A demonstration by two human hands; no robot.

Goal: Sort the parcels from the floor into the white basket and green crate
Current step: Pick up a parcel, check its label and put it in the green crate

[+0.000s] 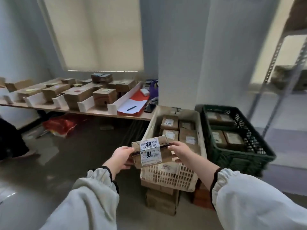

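Parcels of brown cardboard [169, 122] with white labels lie flat in both containers, and 1 more is in the person's hands. At the back left, a long wooden desk [99, 112] carries many brown boxes [78, 95] set between white dividers. On the right stands a dark green slatted plastic crate [232, 156], just beside the basket, with at least 4 labelled parcels showing inside. The white slatted plastic basket [167, 176] rests on stacked brown cartons [161, 201].

The held brown cardboard parcel [152, 151] hangs over the basket's near left corner. White barcode labels with black handwritten marks cover its top, and a dark strip crosses its middle. The left hand [122, 157] grips its left end and the right hand [180, 151] its right end, fingers curled round the edges.
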